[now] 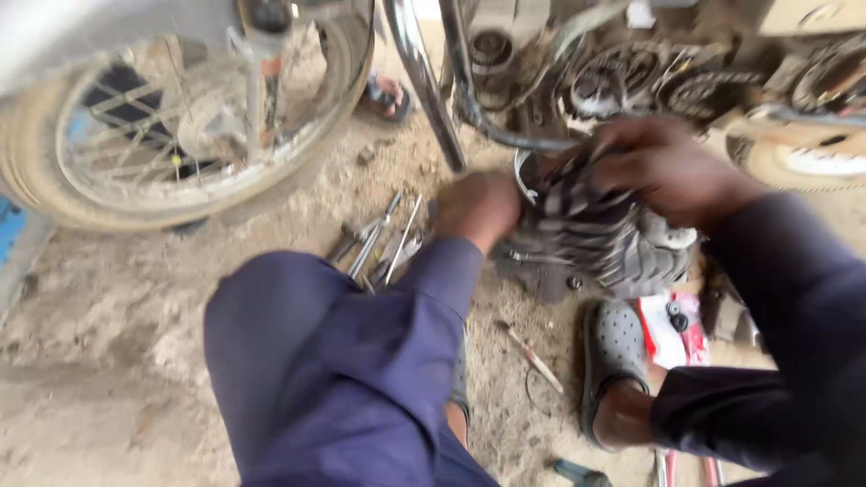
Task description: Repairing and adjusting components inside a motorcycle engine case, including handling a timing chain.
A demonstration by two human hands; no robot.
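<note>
We are gripping the cylinder (600,239) | left hand (476,209) clenched on its side, right hand (663,167) clasping the top | keeping it level, we judge, matters.

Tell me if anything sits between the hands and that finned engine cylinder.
Nothing visible does. The left hand is against the side of the finned engine cylinder, and the right hand lies over its top. The picture is blurred, so the exact grip is unclear.
</note>
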